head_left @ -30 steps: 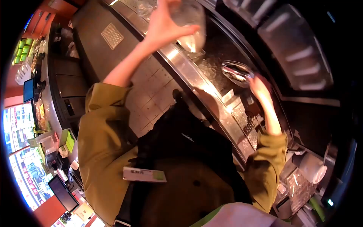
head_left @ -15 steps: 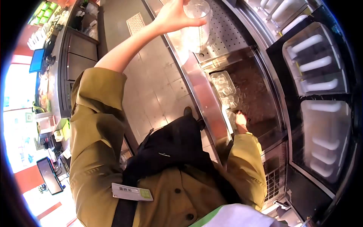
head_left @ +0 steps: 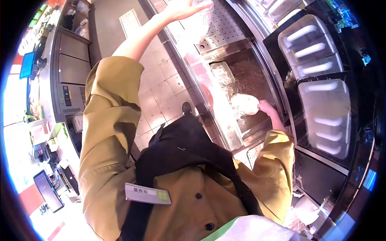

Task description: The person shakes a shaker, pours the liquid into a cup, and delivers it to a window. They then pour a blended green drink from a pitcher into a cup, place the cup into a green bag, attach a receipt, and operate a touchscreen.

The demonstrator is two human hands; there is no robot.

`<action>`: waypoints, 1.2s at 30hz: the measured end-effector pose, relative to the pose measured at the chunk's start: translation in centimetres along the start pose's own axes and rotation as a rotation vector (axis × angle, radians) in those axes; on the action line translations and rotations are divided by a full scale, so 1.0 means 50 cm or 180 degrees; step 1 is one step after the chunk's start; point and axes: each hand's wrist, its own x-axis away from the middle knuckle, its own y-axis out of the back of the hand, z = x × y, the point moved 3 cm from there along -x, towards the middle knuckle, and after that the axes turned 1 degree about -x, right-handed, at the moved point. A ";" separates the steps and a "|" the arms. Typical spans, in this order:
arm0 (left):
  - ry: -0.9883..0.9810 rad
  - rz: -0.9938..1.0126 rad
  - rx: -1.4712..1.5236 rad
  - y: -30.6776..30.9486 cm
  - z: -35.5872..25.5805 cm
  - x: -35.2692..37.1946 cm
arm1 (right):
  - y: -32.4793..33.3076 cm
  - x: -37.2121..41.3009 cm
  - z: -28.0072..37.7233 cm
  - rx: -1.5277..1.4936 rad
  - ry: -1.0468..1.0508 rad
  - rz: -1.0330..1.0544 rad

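My left hand [head_left: 181,9] is raised at the top of the view, shut on a clear plastic cup [head_left: 200,25] held over the steel counter edge. My right hand [head_left: 267,109] is lower right, inside the ice bin [head_left: 257,78]. It grips a scoop [head_left: 243,104] heaped with pale ice, lifted just above the ice. A smaller clear tub [head_left: 222,74] sits at the bin's left side.
A perforated steel drain tray [head_left: 228,29] lies beyond the bin. Lidded steel containers [head_left: 311,45] [head_left: 327,116] line the right. Across the tiled floor [head_left: 161,92] runs another counter [head_left: 70,72] with drawers, with a dark screen [head_left: 47,191] at lower left.
My right hand has come up out of the ice with a full scoop and moved right. My left hand with the cup has shifted slightly up and left.
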 end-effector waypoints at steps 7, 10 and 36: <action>0.0133 0.0082 -0.0287 -0.023 -0.029 -0.008 | 0.297 0.115 0.370 -0.1623 0.0580 -0.0534; 0.0159 -0.0046 -0.0347 -0.026 -0.031 -0.003 | 0.428 0.107 0.485 -0.1462 0.1144 -0.1020; 0.0363 -0.1923 0.0909 -0.081 0.000 0.090 | 0.224 -0.071 0.507 0.2002 -0.0317 -0.1345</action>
